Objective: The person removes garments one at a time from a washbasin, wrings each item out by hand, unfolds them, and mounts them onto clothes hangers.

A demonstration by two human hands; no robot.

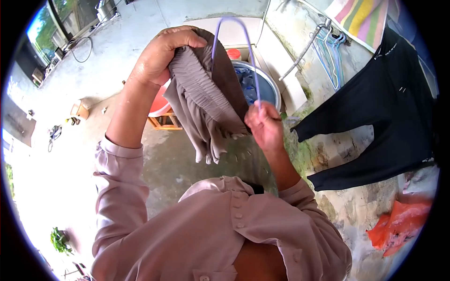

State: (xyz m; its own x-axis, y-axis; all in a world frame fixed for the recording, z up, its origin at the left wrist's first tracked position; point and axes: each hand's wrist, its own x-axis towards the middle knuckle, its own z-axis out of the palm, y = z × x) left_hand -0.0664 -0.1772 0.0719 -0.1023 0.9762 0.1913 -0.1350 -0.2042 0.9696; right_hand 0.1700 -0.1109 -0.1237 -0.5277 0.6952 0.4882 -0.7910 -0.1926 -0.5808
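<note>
A brown garment (201, 89) with a gathered elastic waistband hangs between my hands, its lower folds dangling over the floor. My left hand (161, 54) grips the waistband at its upper left, thumb over the top edge. A thin purple hanger (247, 35) stands up out of the waistband opening, partly hidden by the cloth. My right hand (266, 124) is closed on the hanger's right side, beside the right end of the waistband. Behind the garment is a metal basin (269, 89) with water and dark blue cloth in it.
Black trousers (375, 112) hang at the right, near several hangers (329, 56) on the wall and a striped cloth (358, 18). A red basin (159, 104) rests on a wooden stool (165, 122). An orange-red bag (398, 225) is at the lower right.
</note>
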